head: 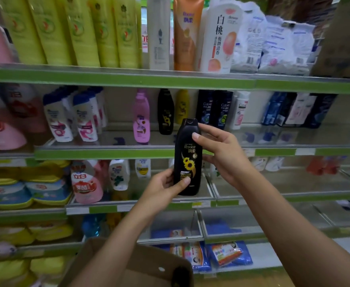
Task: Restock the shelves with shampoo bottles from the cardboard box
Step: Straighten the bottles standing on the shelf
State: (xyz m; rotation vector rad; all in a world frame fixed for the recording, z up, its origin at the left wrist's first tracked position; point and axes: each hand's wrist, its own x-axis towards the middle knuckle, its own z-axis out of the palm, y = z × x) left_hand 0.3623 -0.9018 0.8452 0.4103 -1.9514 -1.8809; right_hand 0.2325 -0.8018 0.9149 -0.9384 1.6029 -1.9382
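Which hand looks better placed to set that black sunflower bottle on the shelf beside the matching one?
Probably the right hand: it grips the black bottle near its top, closest to the matching bottle. The left hand only holds the base.

A shop aisle: tiered shelves (128, 79) with green price strips (273, 152) along their front edges, rows of branded bottles (83, 30), and what look like refill packs (273, 44)
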